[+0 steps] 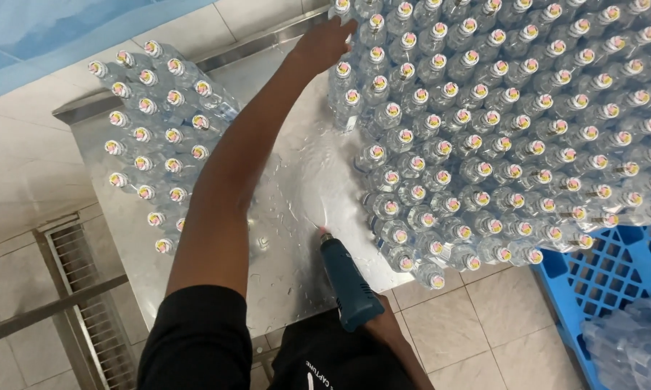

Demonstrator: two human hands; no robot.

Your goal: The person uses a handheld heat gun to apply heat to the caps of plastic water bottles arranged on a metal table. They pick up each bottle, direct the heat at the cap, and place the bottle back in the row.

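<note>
Bottles (499,137), clear plastic with sealed caps, stand packed upright in a big block on the steel table (296,173), spreading away to the right of the left hand (322,43). That hand reaches far across the table, its grip laid flat and spread against the near corner of the block by a bottle neck, closed on nothing that I can see, apparently to steady the rows. A smaller block of bottles (156,137) stands well apart, on the other side of the outstretched arm. Between the two blocks the table shows wet bare steel. The right hand (387,328) sits close to the body, its grip wrapped round the handle of a dark teal heat gun (347,282), nozzle aimed at the block's lower edge. A blue plastic pallet (600,282) lies beyond the heat gun, on the tiled floor (463,325).
</note>
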